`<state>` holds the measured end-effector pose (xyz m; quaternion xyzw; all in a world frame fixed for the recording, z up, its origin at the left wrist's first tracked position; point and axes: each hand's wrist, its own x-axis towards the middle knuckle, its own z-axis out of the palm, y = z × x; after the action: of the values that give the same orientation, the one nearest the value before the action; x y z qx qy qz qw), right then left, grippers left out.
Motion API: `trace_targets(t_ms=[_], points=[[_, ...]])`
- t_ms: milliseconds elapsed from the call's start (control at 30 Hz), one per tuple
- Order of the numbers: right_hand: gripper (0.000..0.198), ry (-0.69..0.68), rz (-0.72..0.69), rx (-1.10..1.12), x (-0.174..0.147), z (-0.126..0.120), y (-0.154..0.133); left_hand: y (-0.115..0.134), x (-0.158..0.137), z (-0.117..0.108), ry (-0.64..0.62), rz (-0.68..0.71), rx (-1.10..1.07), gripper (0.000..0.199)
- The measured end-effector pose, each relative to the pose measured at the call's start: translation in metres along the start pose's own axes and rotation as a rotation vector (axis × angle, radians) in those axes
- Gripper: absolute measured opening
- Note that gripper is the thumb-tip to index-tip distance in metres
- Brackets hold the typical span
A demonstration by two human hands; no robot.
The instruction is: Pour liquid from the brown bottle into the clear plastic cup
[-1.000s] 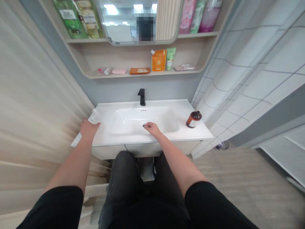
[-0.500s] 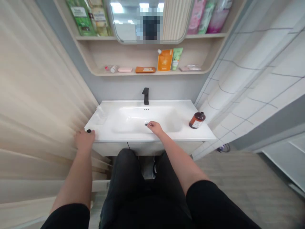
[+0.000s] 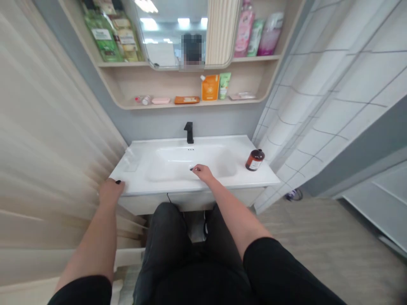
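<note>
My right hand (image 3: 203, 173) reaches over the white sink basin (image 3: 165, 167), its thumb and fingertips pinched together beside the dark drain hole (image 3: 191, 169). What sits in that pinch, if anything, is too small to name. At the left front corner of the white countertop (image 3: 133, 186), my left hand (image 3: 110, 191) is closed, with a small black round object (image 3: 118, 182) between thumb and fingers. A black faucet (image 3: 189, 132) stands behind the basin.
A brown bottle (image 3: 255, 160) stands on the counter's right side, and a clear item (image 3: 131, 161) lies at its left. Above, the shelf (image 3: 127, 103) carries an orange pouch (image 3: 210, 87), a green tube (image 3: 224, 85) and small packs. A curtain (image 3: 63, 127) borders the left.
The view has shifted, so the sink and shelf appear lower and further left. My left fingers now cover more of the black round object. My right hand stays at the drain.
</note>
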<state>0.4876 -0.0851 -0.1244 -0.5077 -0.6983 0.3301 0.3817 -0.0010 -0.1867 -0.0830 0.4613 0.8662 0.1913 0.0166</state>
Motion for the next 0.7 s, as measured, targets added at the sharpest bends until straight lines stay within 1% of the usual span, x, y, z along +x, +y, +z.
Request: trace_targets(t_ms=[67, 100, 167, 200, 233, 300, 367, 433, 467, 533, 600, 700], points=[[0.012, -0.006, -0.004, 0.016, 0.001, -0.001, 0.000, 0.009, -0.004, -0.001, 0.032, -0.005, 0.017, 0.030], [0.012, -0.007, -0.004, 0.021, 0.001, -0.001, 0.000, 0.018, -0.008, 0.000, 0.062, 0.003, -0.022, 0.031], [0.013, -0.005, 0.005, 0.018, 0.002, 0.000, 0.000, 0.044, -0.021, 0.007, 0.101, 0.044, -0.153, 0.032], [0.014, -0.001, 0.010, 0.014, 0.003, 0.000, 0.000, 0.060, -0.030, 0.014, 0.091, 0.089, -0.233, 0.031], [0.015, 0.004, 0.013, 0.009, 0.003, 0.000, 0.000, 0.079, -0.039, 0.023, 0.063, 0.139, -0.314, 0.030], [0.016, 0.013, 0.005, 0.005, 0.002, -0.001, 0.000, 0.118, -0.059, 0.045, -0.038, 0.242, -0.454, 0.026], [0.016, 0.018, -0.007, 0.013, 0.000, -0.002, 0.000, 0.155, -0.075, 0.068, -0.115, 0.335, -0.591, 0.027], [0.017, 0.015, -0.008, 0.021, -0.002, -0.004, 0.000, 0.183, -0.087, 0.087, -0.184, 0.400, -0.689, 0.032], [0.017, 0.011, -0.007, 0.021, -0.002, -0.005, 0.000, 0.194, -0.090, 0.094, -0.197, 0.430, -0.699, 0.029], [0.015, -0.005, -0.016, 0.003, -0.003, -0.005, -0.002, 0.206, -0.094, 0.103, -0.218, 0.488, -0.668, 0.019], [0.014, 0.003, -0.036, -0.028, -0.005, -0.004, -0.007, 0.209, -0.094, 0.107, -0.225, 0.525, -0.632, 0.011], [0.017, 0.085, -0.078, -0.062, -0.013, -0.008, -0.018, 0.206, -0.094, 0.106, -0.195, 0.534, -0.615, 0.010]])
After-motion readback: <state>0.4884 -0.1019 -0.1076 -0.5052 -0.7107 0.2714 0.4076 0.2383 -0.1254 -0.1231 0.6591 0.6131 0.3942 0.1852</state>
